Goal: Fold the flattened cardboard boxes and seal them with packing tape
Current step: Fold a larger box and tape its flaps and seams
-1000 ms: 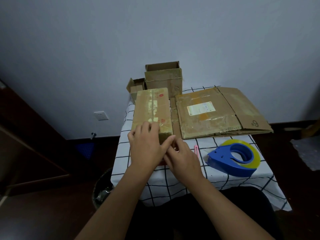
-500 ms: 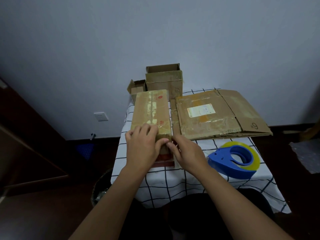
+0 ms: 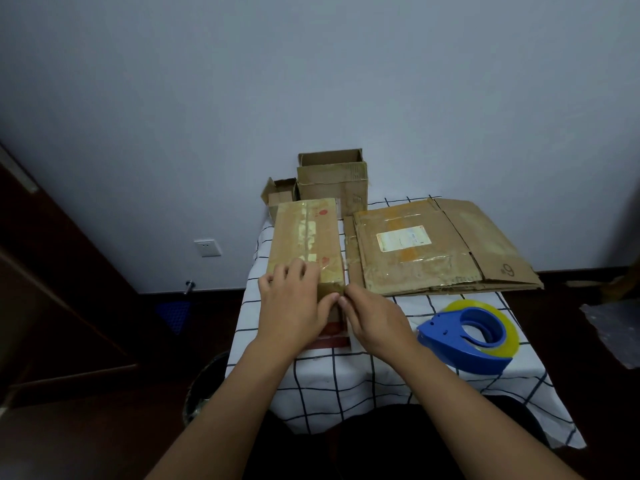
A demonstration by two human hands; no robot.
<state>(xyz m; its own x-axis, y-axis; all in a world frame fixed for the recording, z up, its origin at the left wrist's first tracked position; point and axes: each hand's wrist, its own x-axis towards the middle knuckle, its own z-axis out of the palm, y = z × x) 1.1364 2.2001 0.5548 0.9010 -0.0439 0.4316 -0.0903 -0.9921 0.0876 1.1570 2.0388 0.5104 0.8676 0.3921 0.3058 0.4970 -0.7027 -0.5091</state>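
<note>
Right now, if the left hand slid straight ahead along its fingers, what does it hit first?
Nothing soon: the left hand lies on the taped box, fingers pointing along its top. Past the far edge, probably the small open box, though depth is unclear.

One head-worn wide-angle view looks forward and down, close above both hands, with the checked white tablecloth (image 3: 346, 382) beneath them and the grey wall (image 3: 311, 81) beyond.

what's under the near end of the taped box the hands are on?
A red-brown flat item pokes out beneath the taped box; the left hand and right hand cover the rest.
</note>
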